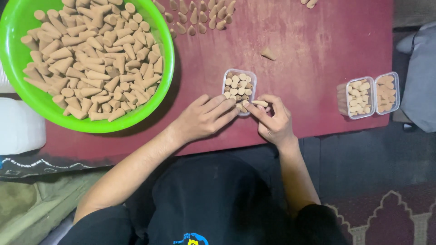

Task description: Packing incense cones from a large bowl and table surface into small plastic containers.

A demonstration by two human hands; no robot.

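Note:
A small clear plastic box [227, 77] stands on the dark red table [318, 50], packed with upright tan incense cones. My left hand [204, 118] rests flat beside the box's near left corner, fingertips touching it. My right hand [272, 120] pinches one tan cone [260, 103] lying sideways at the box's near right edge.
A big green bowl [13, 27] heaped with tan cones fills the far left. Loose cones [200, 18] lie at the table's far edge, and a single one [269, 54] lies alone. Two filled clear boxes [370, 95] stand at the right. A white container [18, 127] sits at left.

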